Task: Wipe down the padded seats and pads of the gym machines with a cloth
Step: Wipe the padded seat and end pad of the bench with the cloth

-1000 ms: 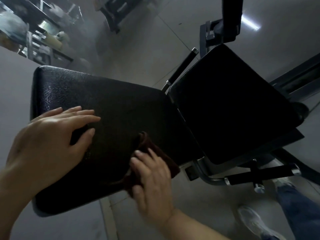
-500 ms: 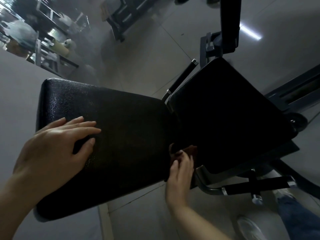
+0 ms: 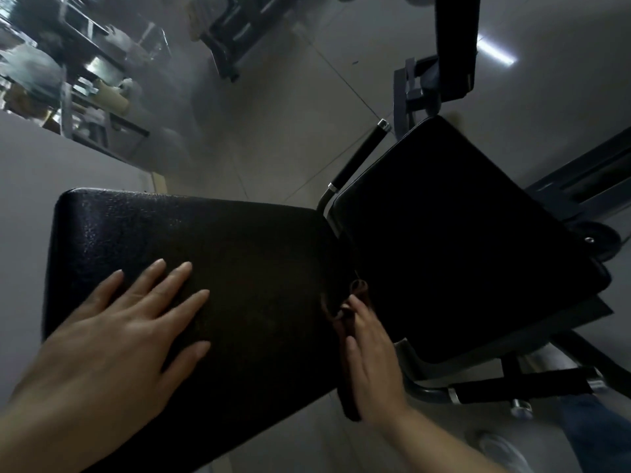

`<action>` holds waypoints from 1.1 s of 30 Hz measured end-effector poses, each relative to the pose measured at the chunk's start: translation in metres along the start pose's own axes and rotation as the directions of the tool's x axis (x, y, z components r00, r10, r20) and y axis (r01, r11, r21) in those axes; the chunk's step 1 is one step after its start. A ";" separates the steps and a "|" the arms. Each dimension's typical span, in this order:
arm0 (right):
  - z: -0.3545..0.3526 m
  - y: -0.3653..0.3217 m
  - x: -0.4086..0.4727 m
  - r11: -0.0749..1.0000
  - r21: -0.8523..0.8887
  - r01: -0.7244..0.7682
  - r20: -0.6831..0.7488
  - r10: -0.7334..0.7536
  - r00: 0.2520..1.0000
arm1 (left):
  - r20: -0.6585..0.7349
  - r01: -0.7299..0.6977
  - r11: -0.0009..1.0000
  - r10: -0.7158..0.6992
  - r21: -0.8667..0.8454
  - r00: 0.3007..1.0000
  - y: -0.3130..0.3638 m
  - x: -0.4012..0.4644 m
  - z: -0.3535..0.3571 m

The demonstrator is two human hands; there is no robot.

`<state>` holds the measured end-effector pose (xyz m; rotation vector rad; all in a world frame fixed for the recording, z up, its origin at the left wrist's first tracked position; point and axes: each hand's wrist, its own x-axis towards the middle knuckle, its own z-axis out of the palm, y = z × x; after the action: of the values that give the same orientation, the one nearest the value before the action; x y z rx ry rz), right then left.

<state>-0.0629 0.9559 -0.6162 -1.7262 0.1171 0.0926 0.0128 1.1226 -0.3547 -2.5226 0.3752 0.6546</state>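
A black padded backrest (image 3: 211, 254) fills the middle left of the view, and a black seat pad (image 3: 454, 240) joins it on the right. My left hand (image 3: 126, 336) rests flat on the backrest with fingers spread. My right hand (image 3: 372, 356) presses a dark brown cloth (image 3: 348, 380) against the backrest's right edge, in the gap between the two pads. Its fingers lie mostly straight along the cloth, and most of the cloth is hidden under the hand.
A black-gripped handle (image 3: 362, 155) sticks up behind the seat and another (image 3: 519, 387) lies below it. An upright pad (image 3: 454, 46) stands at the top right. My shoe (image 3: 502, 448) and jeans leg (image 3: 594, 435) are on the tiled floor. Shelving (image 3: 78, 83) stands far left.
My right hand slid the cloth from the backrest's lower middle to its right edge, into the gap by the seat. My left hand shifted slightly right on the backrest.
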 end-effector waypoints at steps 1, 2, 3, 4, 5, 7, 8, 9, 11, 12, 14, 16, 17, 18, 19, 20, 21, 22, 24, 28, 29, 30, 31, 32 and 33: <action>-0.003 0.005 0.007 0.998 0.001 -0.060 0.019 0.060 0.998 | 0.022 0.007 0.998 -0.008 0.056 1.000 0.003 0.004 -0.001; -0.005 0.008 0.014 0.994 0.008 -0.108 0.039 0.107 0.993 | 0.036 0.017 0.996 -0.021 0.092 0.999 0.005 0.010 -0.002; -0.006 0.011 0.023 0.989 0.010 -0.150 0.063 0.149 0.987 | 0.046 0.022 0.992 -0.028 0.126 0.999 0.008 0.016 -0.006; -0.007 0.014 0.032 0.981 0.009 -0.195 0.092 0.194 0.977 | 0.033 0.005 0.984 -0.011 0.175 0.999 0.013 0.023 -0.008; -0.006 0.017 0.043 0.971 0.000 -0.240 0.123 0.238 0.964 | 0.053 -0.005 0.976 -0.007 0.219 0.999 0.018 0.031 -0.014; -0.004 0.021 0.068 0.947 -0.048 -0.318 0.151 0.322 0.935 | 0.043 -0.029 0.981 0.021 0.193 0.999 0.025 0.053 -0.024; 0.000 0.023 0.081 0.934 -0.072 -0.350 0.152 0.357 0.922 | 0.095 -0.027 0.977 0.006 0.212 0.995 0.024 0.063 -0.026; 0.003 0.023 0.095 0.926 -0.082 -0.368 0.153 0.376 0.914 | 0.155 -0.014 0.976 -0.020 0.218 0.988 0.023 0.074 -0.028; 0.011 0.019 0.124 0.924 -0.044 -0.381 0.144 0.383 0.912 | 0.157 -0.023 0.987 -0.002 0.157 0.988 0.018 0.096 -0.026; 0.015 0.017 0.139 0.925 -0.011 -0.380 0.149 0.377 0.914 | 0.144 -0.034 0.991 0.015 0.133 0.990 0.014 0.102 -0.025; 0.021 0.007 0.169 0.932 0.062 -0.357 0.176 0.342 0.923 | 0.120 -0.055 0.991 0.041 0.120 0.992 0.010 0.109 -0.023; 0.027 -0.005 0.199 0.933 0.133 -0.333 0.203 0.303 0.931 | 0.103 -0.074 0.990 0.062 0.117 0.993 0.010 0.110 -0.020; 0.031 -0.010 0.215 0.938 0.135 -0.319 0.213 0.287 0.934 | 0.103 -0.078 0.991 0.067 0.107 0.992 0.010 0.111 -0.018; 0.036 -0.014 0.231 0.949 0.105 -0.297 0.227 0.268 0.936 | 0.104 -0.083 0.992 0.073 0.096 0.992 0.010 0.111 -0.016; 0.040 -0.015 0.248 0.957 0.057 -0.285 0.250 0.263 0.932 | 0.108 -0.088 0.993 0.079 0.085 0.991 0.009 0.112 -0.015; 0.046 -0.014 0.262 0.960 0.022 -0.279 0.280 0.262 0.924 | 0.110 -0.092 0.993 0.084 0.076 0.990 0.008 0.112 -0.015; 0.049 -0.015 0.269 0.959 0.009 -0.283 0.305 0.267 0.914 | 0.106 -0.100 0.993 0.093 0.061 0.990 0.008 0.113 -0.016; 0.050 -0.015 0.269 0.961 -0.003 -0.276 0.321 0.262 0.910 | 0.104 -0.101 0.994 0.095 0.047 0.990 0.008 0.114 -0.018; 0.046 -0.016 0.248 0.967 0.066 -0.245 0.320 0.212 0.923 | 0.080 -0.082 0.996 0.080 0.023 0.994 0.011 0.112 -0.023; 0.021 -0.017 0.172 0.996 -0.027 -0.088 0.317 0.092 0.944 | -0.030 -0.105 0.991 0.103 -0.085 0.994 -0.002 0.081 -0.035; 0.018 -0.016 0.165 0.998 -0.049 -0.040 0.346 0.054 0.937 | -0.027 -0.107 0.991 0.105 -0.084 0.994 -0.008 0.073 -0.041; 0.017 -0.018 0.169 0.999 -0.033 -0.008 0.367 0.020 0.930 | -0.027 -0.105 0.989 0.103 -0.103 0.994 -0.015 0.068 -0.044; 0.019 -0.022 0.181 1.000 -0.001 0.013 0.378 -0.012 0.926 | -0.047 -0.116 0.985 0.111 -0.130 0.993 -0.023 0.065 -0.045; 0.023 -0.027 0.199 1.000 0.030 0.007 0.381 -0.018 0.925 | -0.066 -0.133 0.978 0.124 -0.158 0.990 -0.028 0.064 -0.044; 0.032 -0.030 0.221 0.997 0.058 -0.047 0.378 0.021 0.926 | -0.081 -0.146 0.970 0.133 -0.194 0.988 -0.030 0.064 -0.045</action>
<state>0.1605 0.9863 -0.6203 -1.6108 -0.1336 0.4401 0.0953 1.1151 -0.3415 -2.7326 0.5402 0.6925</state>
